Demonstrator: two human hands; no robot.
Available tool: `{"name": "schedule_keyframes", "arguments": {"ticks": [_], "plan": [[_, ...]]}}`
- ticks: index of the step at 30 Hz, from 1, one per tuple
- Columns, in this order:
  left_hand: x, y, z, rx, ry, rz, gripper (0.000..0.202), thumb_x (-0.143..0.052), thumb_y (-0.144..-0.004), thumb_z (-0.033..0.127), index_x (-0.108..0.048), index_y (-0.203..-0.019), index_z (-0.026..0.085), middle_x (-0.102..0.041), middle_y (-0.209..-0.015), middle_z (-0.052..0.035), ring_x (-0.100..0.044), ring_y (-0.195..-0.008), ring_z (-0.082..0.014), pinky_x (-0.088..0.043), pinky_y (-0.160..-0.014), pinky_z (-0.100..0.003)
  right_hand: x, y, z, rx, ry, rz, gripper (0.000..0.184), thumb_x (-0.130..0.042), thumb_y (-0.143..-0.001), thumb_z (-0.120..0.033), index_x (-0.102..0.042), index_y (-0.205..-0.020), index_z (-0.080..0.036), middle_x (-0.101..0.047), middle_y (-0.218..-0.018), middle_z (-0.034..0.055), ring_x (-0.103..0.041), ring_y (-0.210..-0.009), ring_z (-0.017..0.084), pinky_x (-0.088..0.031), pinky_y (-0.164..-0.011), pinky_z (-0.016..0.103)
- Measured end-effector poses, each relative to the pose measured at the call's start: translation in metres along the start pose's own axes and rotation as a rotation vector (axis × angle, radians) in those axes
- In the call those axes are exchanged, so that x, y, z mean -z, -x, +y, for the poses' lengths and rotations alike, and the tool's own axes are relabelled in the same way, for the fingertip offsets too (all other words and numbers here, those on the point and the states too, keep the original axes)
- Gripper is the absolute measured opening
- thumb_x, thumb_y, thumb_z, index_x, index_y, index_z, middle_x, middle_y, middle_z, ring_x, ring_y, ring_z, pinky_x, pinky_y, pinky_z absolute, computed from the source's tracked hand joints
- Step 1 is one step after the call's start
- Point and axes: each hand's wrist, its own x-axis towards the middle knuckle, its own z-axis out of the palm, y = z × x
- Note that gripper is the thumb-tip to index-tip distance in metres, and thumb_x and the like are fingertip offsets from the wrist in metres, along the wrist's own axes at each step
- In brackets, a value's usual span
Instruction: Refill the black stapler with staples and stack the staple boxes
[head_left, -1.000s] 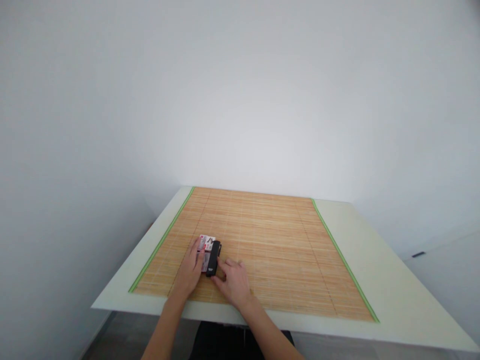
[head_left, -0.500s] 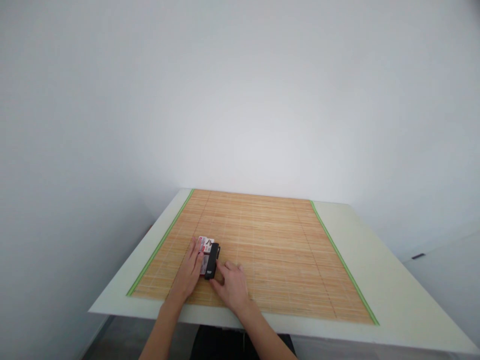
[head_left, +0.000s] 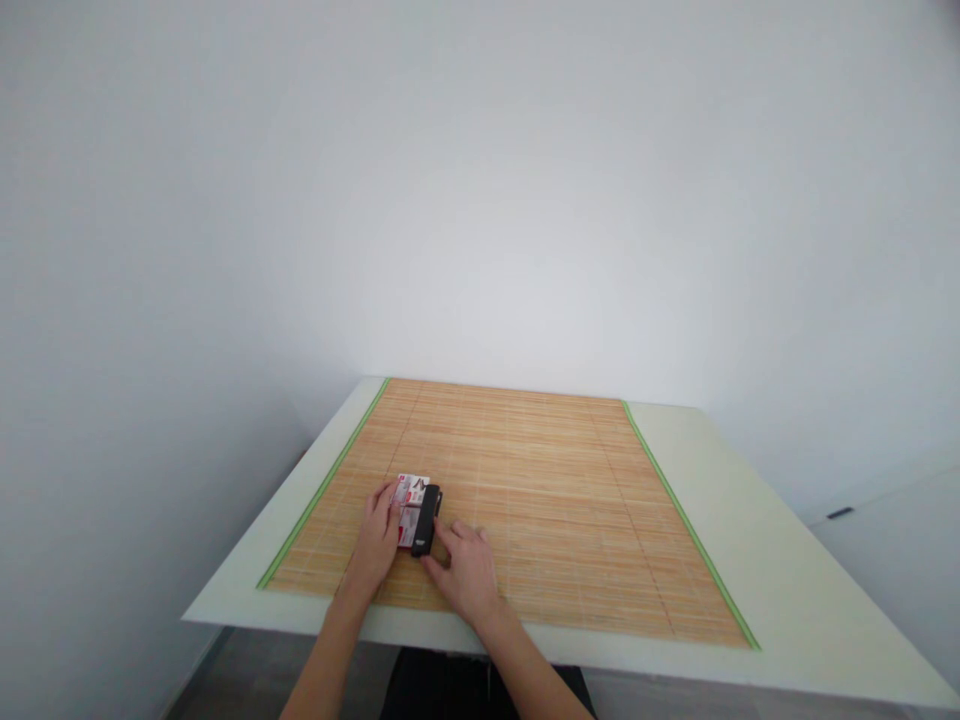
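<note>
A small red and white printed card or pack (head_left: 412, 488) lies on the bamboo mat, with dark pictures on it. Along its right side rests a black, elongated, stapler-like object (head_left: 425, 522), with a small metallic part at its upper right. My left hand (head_left: 379, 535) lies at the left edge of the printed pack, fingers slightly bent and touching it. My right hand (head_left: 466, 570) has its thumb at the near end of the black object and its index finger against the right side. Whether the black object overlaps the pack, I cannot tell.
The bamboo mat (head_left: 555, 500) with green side borders covers the middle of a white table (head_left: 795, 580). A white wall (head_left: 510, 200) stands behind the table. On the right, a small dark handle-like piece (head_left: 840, 513) shows on a white surface.
My left hand's fingers have drawn back leftward and bent, uncovering more of the printed pack. My right hand and the black object have hardly moved.
</note>
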Motion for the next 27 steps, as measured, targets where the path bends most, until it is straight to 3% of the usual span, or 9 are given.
{"name": "schedule_keyframes", "arguments": {"ticks": [7, 12, 15, 18, 20, 23, 25, 27], "plan": [[0.0, -0.001, 0.005, -0.003, 0.018, 0.009, 0.048, -0.034, -0.107, 0.044, -0.051, -0.146, 0.021, -0.052, -0.145, -0.011, -0.049, -0.137, -0.0246, -0.035, -0.122, -0.048, 0.002, 0.0, -0.001, -0.007, -0.022, -0.011, 0.057, -0.069, -0.09, -0.047, -0.056, -0.144, -0.032, -0.07, -0.118, 0.0044, -0.064, -0.107, 0.025, -0.043, -0.092, 0.036], [0.002, 0.0, 0.01, 0.039, 0.001, 0.061, 0.052, -0.038, -0.106, 0.046, -0.044, -0.151, 0.019, -0.052, -0.15, -0.0129, -0.047, -0.142, -0.0279, -0.036, -0.121, -0.053, 0.006, 0.004, 0.006, -0.009, -0.087, -0.002, 0.069, -0.066, -0.091, -0.037, -0.043, -0.155, -0.029, -0.071, -0.115, 0.0053, -0.065, -0.104, 0.026, -0.046, -0.093, 0.038], [0.009, 0.009, 0.03, -0.017, -0.075, 0.089, 0.051, -0.037, -0.107, 0.042, -0.044, -0.153, 0.021, -0.047, -0.156, -0.0108, -0.038, -0.149, -0.0289, -0.03, -0.124, -0.056, 0.017, 0.015, 0.024, -0.023, -0.052, 0.041, 0.057, -0.063, -0.092, -0.031, -0.053, -0.148, -0.032, -0.071, -0.112, 0.0054, -0.063, -0.106, 0.026, -0.047, -0.095, 0.039], [0.009, 0.028, 0.07, -0.137, -0.125, 0.135, 0.05, -0.038, -0.106, 0.034, -0.041, -0.155, 0.024, -0.046, -0.158, -0.0083, -0.033, -0.152, -0.0285, -0.027, -0.126, -0.057, 0.033, 0.032, 0.053, -0.044, 0.031, 0.102, 0.046, -0.057, -0.095, -0.028, -0.061, -0.141, -0.034, -0.068, -0.123, 0.0065, -0.059, -0.119, 0.026, -0.045, -0.102, 0.042], [-0.002, 0.045, 0.101, -0.198, -0.135, 0.104, 0.052, -0.038, -0.106, 0.029, -0.038, -0.158, 0.026, -0.045, -0.159, -0.0072, -0.034, -0.151, -0.0279, -0.028, -0.126, -0.057, 0.044, 0.044, 0.073, -0.055, 0.101, 0.127, 0.049, -0.051, -0.099, -0.03, -0.054, -0.147, -0.034, -0.062, -0.14, 0.0066, -0.051, -0.134, 0.026, -0.04, -0.112, 0.044], [-0.036, 0.065, 0.137, -0.296, -0.177, -0.185, 0.056, -0.035, -0.106, 0.026, -0.031, -0.161, 0.028, -0.039, -0.163, -0.0047, -0.034, -0.152, -0.0241, -0.034, -0.125, -0.049, 0.056, 0.059, 0.099, -0.121, 0.235, 0.123, 0.054, -0.042, -0.104, -0.038, -0.04, -0.158, -0.033, -0.043, -0.161, 0.0038, -0.031, -0.152, 0.026, -0.028, -0.121, 0.049], [-0.063, 0.071, 0.147, -0.325, -0.243, -0.305, 0.059, -0.035, -0.106, 0.027, -0.023, -0.164, 0.025, -0.031, -0.167, -0.0054, -0.028, -0.155, -0.024, -0.033, -0.125, -0.048, 0.058, 0.065, 0.11, -0.177, 0.309, 0.1, 0.058, -0.037, -0.105, -0.043, -0.03, -0.162, -0.032, -0.03, -0.168, 0.0018, -0.021, -0.157, 0.026, -0.022, -0.124, 0.051], [-0.086, 0.071, 0.146, -0.347, -0.324, -0.347, 0.061, -0.038, -0.106, 0.03, -0.022, -0.164, 0.024, -0.025, -0.169, -0.0061, -0.023, -0.156, -0.0264, -0.031, -0.125, -0.051, 0.057, 0.068, 0.115, -0.211, 0.357, 0.071, 0.059, -0.033, -0.106, -0.046, -0.025, -0.163, -0.032, -0.022, -0.17, 0.0006, -0.015, -0.159, 0.026, -0.017, -0.126, 0.053]]}}
